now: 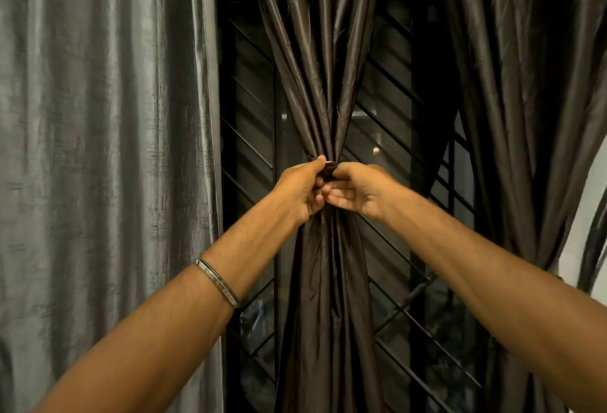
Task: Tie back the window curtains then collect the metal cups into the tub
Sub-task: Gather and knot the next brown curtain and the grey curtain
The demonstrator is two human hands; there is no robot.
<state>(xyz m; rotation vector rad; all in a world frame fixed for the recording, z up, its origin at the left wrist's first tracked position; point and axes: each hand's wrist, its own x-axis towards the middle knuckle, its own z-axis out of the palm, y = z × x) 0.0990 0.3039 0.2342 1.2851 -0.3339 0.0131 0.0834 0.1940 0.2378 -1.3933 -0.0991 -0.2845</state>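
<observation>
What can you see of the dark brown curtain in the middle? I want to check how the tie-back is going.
The dark brown curtain is shiny, satin-like cloth with a faint embossed pattern. It hangs in front of the barred window, gathered into a narrow waist at mid-height and flaring out above and below. At that waist the left hand and right hand pinch a small dark tie. Whether it is fastened cannot be told.

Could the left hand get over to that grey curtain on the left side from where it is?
Probably yes. The left hand is busy pinching the tie on the brown curtain, but nothing stands between it and the grey curtain.
</observation>
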